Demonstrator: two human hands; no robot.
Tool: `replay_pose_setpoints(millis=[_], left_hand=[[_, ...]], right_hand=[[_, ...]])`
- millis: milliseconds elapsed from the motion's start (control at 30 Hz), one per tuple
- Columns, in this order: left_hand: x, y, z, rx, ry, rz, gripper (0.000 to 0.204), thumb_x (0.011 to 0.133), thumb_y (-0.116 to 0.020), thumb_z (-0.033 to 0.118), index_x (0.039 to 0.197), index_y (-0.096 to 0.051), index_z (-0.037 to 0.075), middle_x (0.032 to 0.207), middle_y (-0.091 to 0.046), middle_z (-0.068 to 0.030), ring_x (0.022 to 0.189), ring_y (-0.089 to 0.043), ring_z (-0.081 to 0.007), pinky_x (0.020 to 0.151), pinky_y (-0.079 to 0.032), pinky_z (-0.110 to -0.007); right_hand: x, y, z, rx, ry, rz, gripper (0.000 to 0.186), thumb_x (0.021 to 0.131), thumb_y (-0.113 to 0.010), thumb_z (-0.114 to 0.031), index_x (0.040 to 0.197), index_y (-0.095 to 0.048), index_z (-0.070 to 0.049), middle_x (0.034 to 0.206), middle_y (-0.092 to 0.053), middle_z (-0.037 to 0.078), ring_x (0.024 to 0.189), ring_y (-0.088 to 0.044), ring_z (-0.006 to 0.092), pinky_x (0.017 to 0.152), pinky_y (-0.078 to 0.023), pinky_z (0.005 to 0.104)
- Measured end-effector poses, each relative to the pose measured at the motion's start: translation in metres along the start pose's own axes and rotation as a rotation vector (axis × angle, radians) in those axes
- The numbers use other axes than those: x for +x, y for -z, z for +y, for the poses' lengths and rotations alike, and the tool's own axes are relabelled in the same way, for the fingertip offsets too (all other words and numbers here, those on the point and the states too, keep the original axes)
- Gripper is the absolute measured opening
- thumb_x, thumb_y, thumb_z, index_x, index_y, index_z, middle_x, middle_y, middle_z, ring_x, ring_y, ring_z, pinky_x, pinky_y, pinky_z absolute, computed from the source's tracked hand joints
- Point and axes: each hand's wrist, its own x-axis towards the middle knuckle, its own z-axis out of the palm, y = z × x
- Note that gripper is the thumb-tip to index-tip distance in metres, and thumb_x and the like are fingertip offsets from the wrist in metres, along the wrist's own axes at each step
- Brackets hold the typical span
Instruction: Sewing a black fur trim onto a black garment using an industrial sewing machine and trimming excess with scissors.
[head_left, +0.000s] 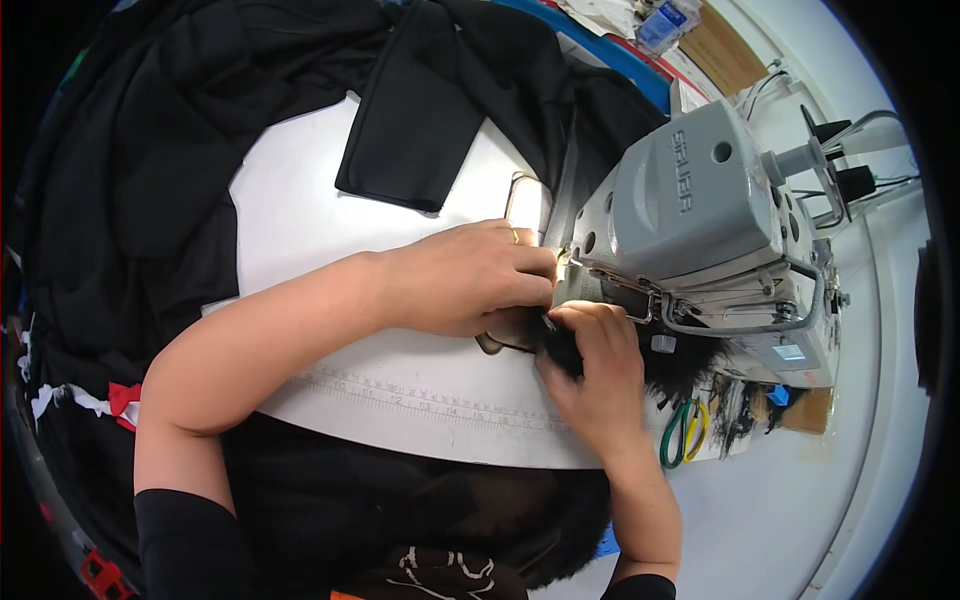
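Note:
My right hand (603,372) is closed on black furry fabric (682,362), its fingertips curled down just in front of the sewing machine's needle area. Close by, my left hand (482,277) has its fingers bent together at the lit needle area, with a ring on one finger. What its fingertips hold, if anything, is hidden. The grey and white sewing machine (690,200) stands to the right of both hands. Beneath them lies a white extension table (420,400) with a ruler scale along its near edge.
Black cloth (130,170) is heaped over the left and far sides, with a folded black piece (410,120) on the white table. Small scissors (685,433) with green and yellow handles lie right of my right wrist. Thread holders (840,170) stick out behind the machine.

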Motion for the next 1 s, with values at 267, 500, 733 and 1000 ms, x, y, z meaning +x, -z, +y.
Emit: replay_pose_setpoints(millis=[267,500,733,1000], left_hand=[[-0.004,-0.004,0.007,0.019,0.007,-0.006,0.031,0.080,-0.081,0.009,0.110,-0.072,0.009,0.109,-0.067,-0.0044,0.107,-0.065,-0.0293,0.094,-0.050,-0.043],[-0.001,-0.001,0.022,-0.018,0.077,0.020,0.034,0.074,-0.084,0.004,0.104,-0.069,0.005,0.110,-0.067,-0.0050,0.104,-0.065,-0.0294,0.091,-0.052,-0.043],[-0.003,-0.001,0.037,0.100,0.089,0.041,0.027,0.079,-0.074,0.005,0.106,-0.070,0.001,0.110,-0.067,-0.0091,0.098,-0.066,-0.0295,0.086,-0.058,-0.042],[0.000,-0.003,0.037,0.155,-0.004,0.070,0.030,0.080,-0.071,0.008,0.107,-0.071,-0.006,0.104,-0.067,-0.0127,0.094,-0.067,-0.0275,0.086,-0.059,-0.039]], right_hand=[[0.004,0.002,0.017,0.034,0.129,-0.054,0.047,0.072,-0.071,0.006,0.116,-0.070,-0.009,0.113,-0.069,0.007,0.106,-0.065,0.0335,0.092,-0.054,0.0460],[-0.001,-0.006,0.036,0.040,0.188,-0.095,0.045,0.075,-0.071,0.003,0.118,-0.072,-0.013,0.111,-0.065,0.004,0.104,-0.064,0.0293,0.090,-0.055,0.0417],[-0.009,-0.016,0.042,-0.120,0.275,0.038,0.031,0.085,-0.070,-0.008,0.116,-0.071,-0.011,0.109,-0.064,0.002,0.095,-0.067,0.0222,0.086,-0.055,0.0362],[-0.011,-0.012,0.040,-0.249,0.430,0.045,0.034,0.089,-0.068,-0.012,0.121,-0.072,-0.004,0.119,-0.067,0.007,0.096,-0.070,0.0221,0.081,-0.057,0.0330]])
